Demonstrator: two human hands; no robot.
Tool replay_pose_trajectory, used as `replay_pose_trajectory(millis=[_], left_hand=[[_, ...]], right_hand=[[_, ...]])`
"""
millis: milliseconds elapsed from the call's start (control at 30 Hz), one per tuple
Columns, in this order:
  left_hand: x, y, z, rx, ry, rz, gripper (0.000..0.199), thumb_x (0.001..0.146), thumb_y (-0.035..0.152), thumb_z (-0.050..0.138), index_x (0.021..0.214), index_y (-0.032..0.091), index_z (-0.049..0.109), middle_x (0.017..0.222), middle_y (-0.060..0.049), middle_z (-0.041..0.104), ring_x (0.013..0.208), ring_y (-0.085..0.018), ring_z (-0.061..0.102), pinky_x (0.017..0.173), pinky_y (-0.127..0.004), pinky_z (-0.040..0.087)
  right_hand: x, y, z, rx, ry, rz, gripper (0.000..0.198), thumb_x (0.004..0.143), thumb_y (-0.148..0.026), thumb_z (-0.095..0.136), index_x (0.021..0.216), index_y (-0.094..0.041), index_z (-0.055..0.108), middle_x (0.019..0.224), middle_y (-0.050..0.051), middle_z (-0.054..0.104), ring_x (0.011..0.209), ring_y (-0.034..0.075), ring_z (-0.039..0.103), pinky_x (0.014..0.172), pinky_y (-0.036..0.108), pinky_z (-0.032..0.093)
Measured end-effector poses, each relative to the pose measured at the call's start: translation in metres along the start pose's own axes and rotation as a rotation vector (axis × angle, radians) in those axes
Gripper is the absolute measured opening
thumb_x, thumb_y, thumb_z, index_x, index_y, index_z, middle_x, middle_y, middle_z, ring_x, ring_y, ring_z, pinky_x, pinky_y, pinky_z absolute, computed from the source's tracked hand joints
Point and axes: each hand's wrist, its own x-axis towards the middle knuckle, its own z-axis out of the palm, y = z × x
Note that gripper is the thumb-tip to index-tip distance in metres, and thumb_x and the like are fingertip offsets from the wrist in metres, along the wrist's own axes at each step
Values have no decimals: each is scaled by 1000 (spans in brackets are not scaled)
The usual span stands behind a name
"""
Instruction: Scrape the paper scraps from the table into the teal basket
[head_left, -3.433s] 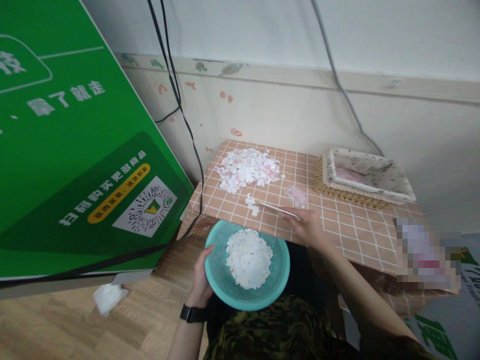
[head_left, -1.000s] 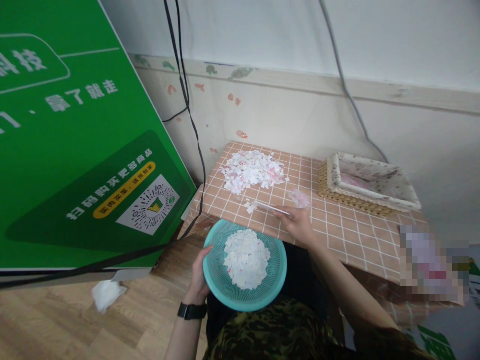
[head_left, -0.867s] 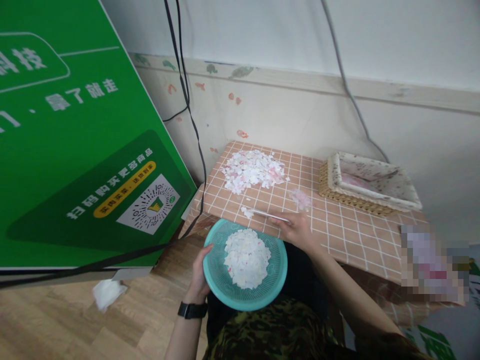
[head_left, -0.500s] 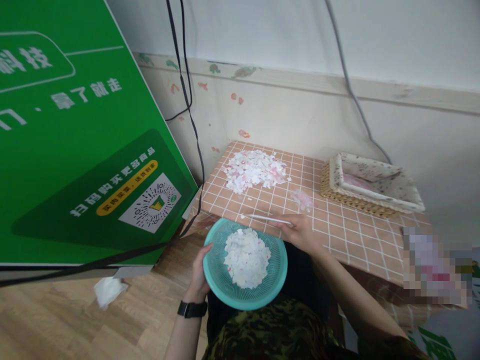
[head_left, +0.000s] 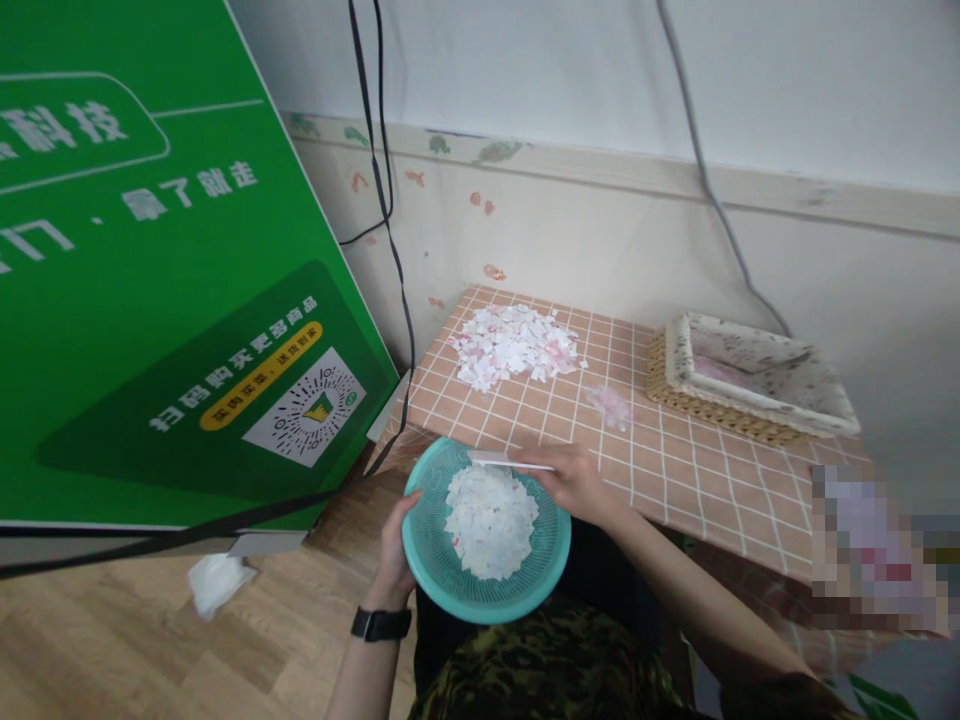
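Containing a mound of white scraps [head_left: 491, 525] flecked with pink, a round teal basket [head_left: 435, 560] with slotted walls is held at the near edge of the table [head_left: 660, 470]. A thin, flat, whitish strip [head_left: 496, 460] is seen nearly edge-on above the basket's far side. The basket's left rim is clasped by the left grip [head_left: 397, 540], the thumb laid over the rim (the fingers beneath are hidden). The strip is pinched in the right grip [head_left: 574, 482], the back of the hand turned upward and the forearm slanted in from the lower right. The strip's long axis is set crosswise, nearly level in view, its free end directed left; the basket's mouth is turned upward.
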Motion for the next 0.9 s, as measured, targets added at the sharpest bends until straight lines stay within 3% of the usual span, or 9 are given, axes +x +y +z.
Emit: replay_pose_trajectory(millis=[67, 200, 267, 367, 567, 700, 800, 900], left_hand=[[-1, 0, 0, 3, 3, 9, 17, 72, 23, 63, 80, 10, 70, 71, -7, 72, 62, -20, 65, 66, -33, 52], [-3, 0, 0, 8, 1, 29, 18, 71, 24, 64, 80, 10, 70, 72, -8, 72, 64, -21, 66, 66, -34, 52], [-4, 0, -1, 6, -11, 25, 18, 72, 25, 63, 80, 10, 70, 73, -8, 73, 64, -22, 66, 68, -35, 52], [-5, 1, -3, 7, -17, 9, 19, 72, 25, 63, 81, 10, 71, 73, -8, 73, 63, -21, 66, 69, -35, 52], [-4, 0, -11, 11, -16, 16, 22, 73, 27, 63, 82, 10, 71, 76, -9, 73, 68, -24, 67, 72, -37, 51], [-3, -1, -14, 4, -3, 9, 21, 73, 27, 62, 82, 10, 71, 76, -9, 74, 69, -24, 67, 72, -37, 52], [-4, -3, -15, -3, 5, 5, 20, 73, 26, 63, 81, 10, 71, 75, -9, 73, 68, -23, 67, 70, -35, 52], [-5, -3, -18, -1, 26, 25, 19, 71, 26, 64, 80, 10, 71, 73, -9, 73, 66, -23, 66, 69, -35, 52]], right_hand=[[4, -1, -1, 26, 34, 46, 25, 85, -23, 53, 105, -28, 67, 102, 1, 69, 91, 19, 66, 79, 31, 52], [30, 13, -13, -27, 261, 232, 21, 84, -30, 55, 95, -23, 71, 93, 4, 72, 81, 22, 68, 71, 33, 53], [46, 22, -17, -51, 250, 262, 21, 83, -31, 56, 93, -22, 72, 93, 4, 72, 78, 22, 67, 69, 33, 52], [60, 27, -22, -45, 120, 240, 22, 84, -31, 54, 93, -22, 72, 91, 4, 72, 75, 20, 67, 67, 31, 50], [60, 22, -43, -60, -78, 174, 21, 83, -33, 55, 92, -24, 72, 84, 1, 73, 67, 17, 65, 60, 27, 47], [64, 24, -52, -43, 9, 165, 21, 82, -33, 57, 88, -22, 73, 84, 3, 73, 71, 18, 65, 63, 27, 47], [78, 27, -41, -66, 116, 178, 22, 81, -34, 57, 90, -21, 72, 83, 3, 73, 71, 19, 65, 65, 29, 47], [98, 31, -25, -89, 136, 149, 22, 83, -32, 55, 90, -21, 72, 85, 4, 72, 72, 19, 65, 65, 29, 46]])
